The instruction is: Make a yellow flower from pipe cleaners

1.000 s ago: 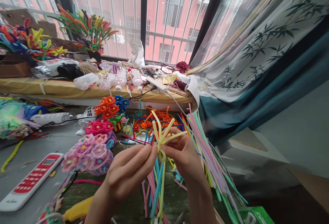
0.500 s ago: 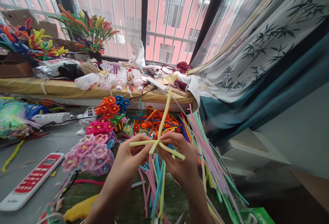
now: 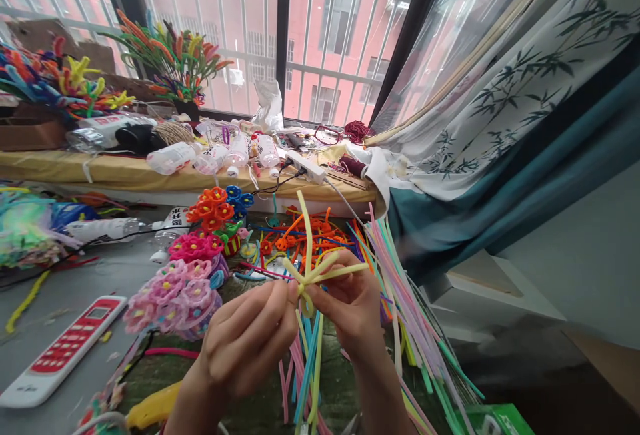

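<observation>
Pale yellow pipe cleaners (image 3: 309, 238), joined at a centre with several arms spreading out, are held in front of me. My left hand (image 3: 253, 338) pinches them near the joint from the left, fingers curled. From the right, my right hand (image 3: 353, 302) grips the same joint between thumb and fingers. A small loop hangs below the joint. Beneath my hands lie loose pink, blue and yellow pipe cleaners (image 3: 313, 375). Behind them is a heap of orange pipe cleaner pieces (image 3: 320, 232).
Pink pipe-cleaner flowers (image 3: 170, 292) and orange ones (image 3: 211, 208) stand to the left. A red-and-white remote (image 3: 65, 352) and a yellow-handled tool (image 3: 153, 405) lie nearer. Long pastel pipe cleaners (image 3: 405, 288) spread at right. Bottles (image 3: 173, 157) and a power strip (image 3: 306, 167) lie on the sill.
The yellow piece has been turned, its upright arm now leaning left and other arms pointing up and right. My left hand has rolled over, its back now showing; both hands still hold on.
</observation>
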`<state>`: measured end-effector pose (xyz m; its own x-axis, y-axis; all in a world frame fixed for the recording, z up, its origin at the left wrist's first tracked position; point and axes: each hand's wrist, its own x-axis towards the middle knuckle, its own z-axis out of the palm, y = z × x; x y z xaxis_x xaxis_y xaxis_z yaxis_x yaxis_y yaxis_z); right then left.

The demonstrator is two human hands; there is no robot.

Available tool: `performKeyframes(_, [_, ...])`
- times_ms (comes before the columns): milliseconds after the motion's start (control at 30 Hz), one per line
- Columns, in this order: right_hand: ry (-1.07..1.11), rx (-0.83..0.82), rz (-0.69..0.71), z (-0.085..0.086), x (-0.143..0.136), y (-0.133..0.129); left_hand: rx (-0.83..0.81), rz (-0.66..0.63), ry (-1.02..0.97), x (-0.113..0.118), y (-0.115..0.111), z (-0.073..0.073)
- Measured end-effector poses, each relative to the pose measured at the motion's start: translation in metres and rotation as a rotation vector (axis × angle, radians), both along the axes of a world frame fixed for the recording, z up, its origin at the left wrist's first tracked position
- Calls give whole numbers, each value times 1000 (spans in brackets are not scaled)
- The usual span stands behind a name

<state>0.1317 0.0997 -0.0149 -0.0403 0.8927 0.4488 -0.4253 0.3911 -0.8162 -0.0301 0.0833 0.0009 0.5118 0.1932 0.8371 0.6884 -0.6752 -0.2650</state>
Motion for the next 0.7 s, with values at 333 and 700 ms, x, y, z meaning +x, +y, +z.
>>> performKeyframes(333, [-482,451,-402,-1,10,-2,-1491,-426,-1205,21,11,-4])
performKeyframes(700, [-413,360,-355,4,11,-5,-1475,-437,-1227,32,6,-3])
